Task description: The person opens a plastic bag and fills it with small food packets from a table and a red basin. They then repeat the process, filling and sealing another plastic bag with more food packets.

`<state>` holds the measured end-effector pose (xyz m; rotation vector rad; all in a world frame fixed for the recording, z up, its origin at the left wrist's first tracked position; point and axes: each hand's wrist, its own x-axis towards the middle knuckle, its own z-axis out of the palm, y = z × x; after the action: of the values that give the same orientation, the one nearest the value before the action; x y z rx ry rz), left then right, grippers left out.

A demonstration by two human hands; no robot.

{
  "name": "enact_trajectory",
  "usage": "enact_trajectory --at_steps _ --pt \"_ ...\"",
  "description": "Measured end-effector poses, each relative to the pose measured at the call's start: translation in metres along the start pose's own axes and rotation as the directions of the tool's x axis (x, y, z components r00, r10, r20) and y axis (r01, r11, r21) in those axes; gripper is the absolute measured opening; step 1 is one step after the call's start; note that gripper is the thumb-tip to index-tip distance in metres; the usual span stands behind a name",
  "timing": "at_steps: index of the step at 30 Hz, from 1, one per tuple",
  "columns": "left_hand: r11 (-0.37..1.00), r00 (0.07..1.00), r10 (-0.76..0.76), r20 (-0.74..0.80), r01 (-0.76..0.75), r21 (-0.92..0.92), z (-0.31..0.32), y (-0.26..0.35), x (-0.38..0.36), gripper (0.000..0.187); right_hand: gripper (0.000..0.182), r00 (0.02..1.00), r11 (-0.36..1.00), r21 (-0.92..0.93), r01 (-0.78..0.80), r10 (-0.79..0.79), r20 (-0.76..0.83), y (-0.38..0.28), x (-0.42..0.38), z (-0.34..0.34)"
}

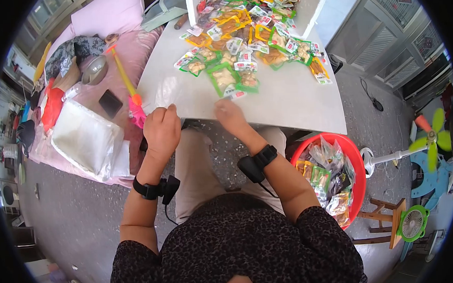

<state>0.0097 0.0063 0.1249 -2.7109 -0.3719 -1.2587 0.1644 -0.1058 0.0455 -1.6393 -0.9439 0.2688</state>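
At the near left table edge, my left hand (163, 130) has its fingers curled in; what they hold, if anything, is hidden. Just beyond it a clear plastic bag (168, 91) lies on the white table (295, 103). My right hand (230, 116) is over the front edge, its fingers smeared by motion, close below a green-edged packet (224, 78) with pale food inside. A second green-edged packet (247, 81) lies to the right of that one. Behind them is a heap of orange and green packets (231, 25) with white labels.
A red basket (360, 171) of packets stands on the floor at right, near a wooden stool (394, 220) and a green fan (413, 223). On the pink bed (127, 60) at left are a white foam box (85, 140), a dark phone (110, 103) and a metal bowl (95, 70).
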Motion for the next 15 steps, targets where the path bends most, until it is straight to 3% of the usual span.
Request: enact_trajectory --at_steps 1,4,7,10,13,15 --pt "1.000 0.999 -0.017 0.049 0.017 0.010 0.008 -0.005 0.003 0.019 0.020 0.981 0.963 -0.205 0.174 -0.187 -0.046 0.012 0.010 0.000" --pt "0.996 0.971 -0.091 0.220 0.088 0.024 0.049 -0.018 -0.001 0.012 0.024 0.955 0.837 -0.472 0.276 -0.295 0.036 0.029 0.033 -0.007" --pt "0.971 0.895 -0.222 0.387 0.239 0.004 0.091 -0.020 -0.014 0.008 0.032 0.984 0.660 -0.751 0.031 0.113 0.141 0.023 0.046 -0.012" --pt "0.927 0.844 -0.325 0.427 0.373 -0.031 0.121 -0.018 -0.025 0.007 0.039 0.957 0.539 -0.832 -0.130 0.287 0.036 0.015 0.054 -0.017" --pt "0.917 0.844 -0.335 0.419 0.394 -0.060 0.133 -0.013 -0.027 0.007 0.043 0.962 0.489 -0.863 -0.129 0.271 0.010 0.024 0.056 -0.030" --pt "0.915 0.854 -0.334 0.399 0.395 -0.081 0.135 -0.011 -0.027 0.007 0.042 0.997 0.503 -0.864 -0.035 0.083 0.008 0.039 0.054 -0.029"
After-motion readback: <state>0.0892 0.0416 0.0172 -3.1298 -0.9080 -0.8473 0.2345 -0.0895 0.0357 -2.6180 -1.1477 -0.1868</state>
